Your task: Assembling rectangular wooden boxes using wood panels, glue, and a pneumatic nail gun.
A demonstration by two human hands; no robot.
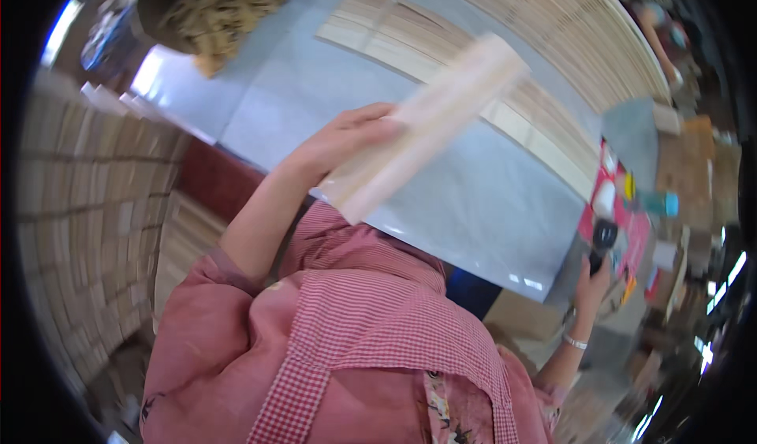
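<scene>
Left hand (347, 140) grips a pale wooden slat (426, 124), lifted above the grey surface (489, 199); right hand (591, 282) clutches what looks like a dark tool (603, 243). Seemingly mid-pick; setting down needs alignment.

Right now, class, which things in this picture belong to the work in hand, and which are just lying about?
In hand:
- left hand holding a pale wooden slat
- right hand gripping a black tool
- rows of slats on the grey sheet

Lying about:
- brown fibre heap
- teal bottle
- stacked wood
</scene>
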